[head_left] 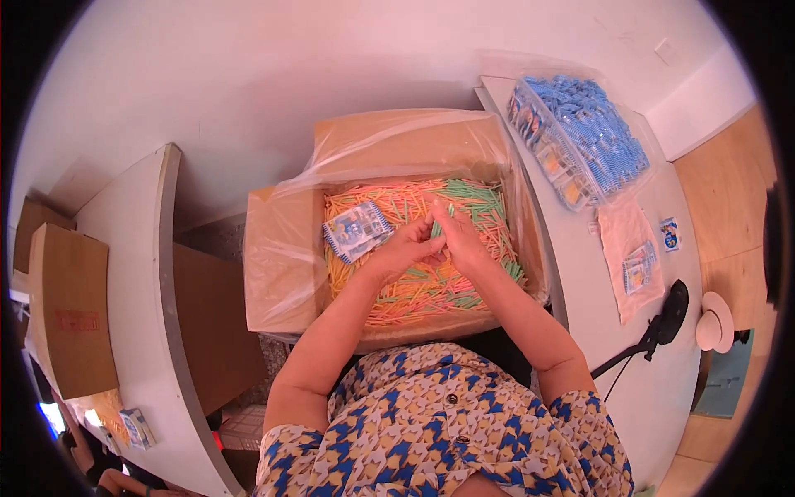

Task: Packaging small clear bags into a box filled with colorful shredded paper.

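Note:
A large cardboard box point(286, 282) lined with clear plastic stands in front of me. Thin pastel sticks point(397, 308) in orange, pink, yellow and green fill it. Over their middle my left hand point(406, 251) and my right hand point(463, 238) meet, fingers curled together. A few green sticks point(441, 222) stand up between the fingers, gripped by the right hand. Whatever the left fingers pinch is hidden by the hand itself. To the left of my hands, a blue and white printed packet point(358, 230) lies flat on the sticks.
On the right table point(667, 356) sits a clear plastic bin point(571, 178) of blue packets. Beside it are a pink cloth point(621, 248), a small packet point(670, 234) and a black stand point(662, 323). At left, a cardboard carton point(74, 306) rests on another table point(137, 248). Part of another person point(124, 480) shows lower left.

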`<state>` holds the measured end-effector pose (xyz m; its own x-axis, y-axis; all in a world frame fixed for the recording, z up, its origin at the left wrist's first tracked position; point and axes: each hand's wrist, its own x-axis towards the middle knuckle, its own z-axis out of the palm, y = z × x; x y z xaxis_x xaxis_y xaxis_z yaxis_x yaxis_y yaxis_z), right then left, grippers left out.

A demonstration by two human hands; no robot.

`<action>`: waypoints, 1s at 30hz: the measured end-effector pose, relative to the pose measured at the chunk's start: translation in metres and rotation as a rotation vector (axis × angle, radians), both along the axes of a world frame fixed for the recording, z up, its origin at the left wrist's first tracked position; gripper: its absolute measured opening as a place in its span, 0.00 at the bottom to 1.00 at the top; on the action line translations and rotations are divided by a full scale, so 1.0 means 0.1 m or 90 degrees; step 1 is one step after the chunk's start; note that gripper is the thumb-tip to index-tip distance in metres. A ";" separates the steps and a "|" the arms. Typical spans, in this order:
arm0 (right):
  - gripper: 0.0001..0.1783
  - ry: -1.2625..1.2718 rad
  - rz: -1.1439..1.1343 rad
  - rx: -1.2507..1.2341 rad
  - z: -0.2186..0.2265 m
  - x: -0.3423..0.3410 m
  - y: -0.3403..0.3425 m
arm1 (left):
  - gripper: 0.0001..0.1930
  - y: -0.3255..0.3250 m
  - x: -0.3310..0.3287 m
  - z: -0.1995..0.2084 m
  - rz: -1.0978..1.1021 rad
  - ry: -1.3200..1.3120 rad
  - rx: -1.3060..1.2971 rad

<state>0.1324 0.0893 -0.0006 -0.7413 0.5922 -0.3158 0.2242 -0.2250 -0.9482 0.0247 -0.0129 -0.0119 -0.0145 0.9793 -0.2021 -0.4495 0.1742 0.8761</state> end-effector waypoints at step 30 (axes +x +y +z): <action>0.03 -0.074 0.090 1.034 0.05 0.13 0.70 | 0.09 0.04 -0.06 -0.06 0.244 0.009 0.003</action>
